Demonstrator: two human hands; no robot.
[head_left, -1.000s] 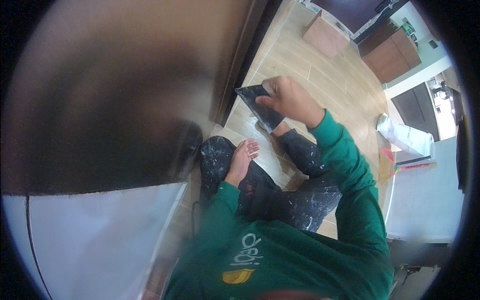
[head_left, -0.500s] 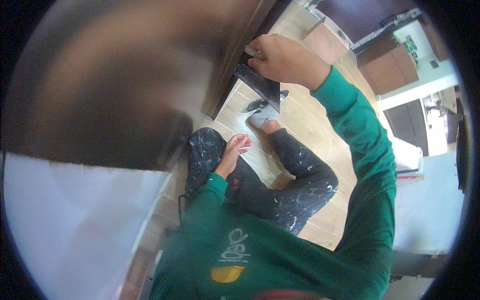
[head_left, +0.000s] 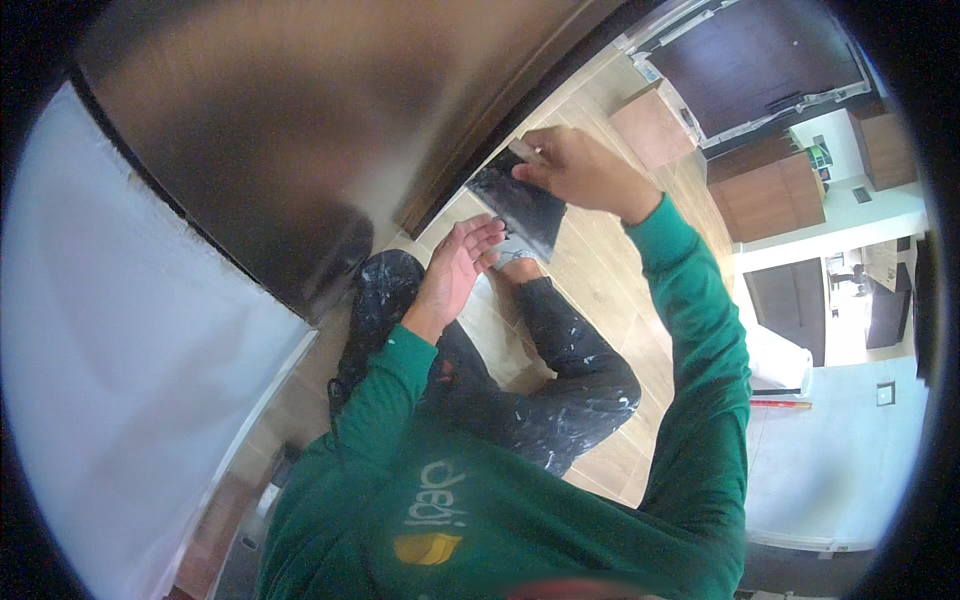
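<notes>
My right hand (head_left: pixel 585 172) is closed round the pale handle of a wide putty knife (head_left: pixel 525 208). Its dark, broad blade points down and slants beside the edge of a dark brown door-like panel (head_left: pixel 250 120). Just below and left of the blade is my left hand (head_left: pixel 455 268), palm up, fingers stretched and slightly curled, with nothing in it. Its fingertips come close to the blade; whether they touch it I cannot tell. The blade partly hides my foot (head_left: pixel 517 270) behind it.
My bent legs in spattered dark trousers (head_left: pixel 570 360) rest on the tiled floor (head_left: pixel 610 300). A white wall (head_left: pixel 130 350) stands at the left. Brown boxes (head_left: pixel 765 200) and a cardboard-coloured box (head_left: pixel 652 130) lie at the far right, near a dark, taped-edged panel (head_left: pixel 755 65).
My left hand has risen toward the blade. The right hand has lowered a little with the putty knife, whose blade face has turned more into sight. The whole view has tilted.
</notes>
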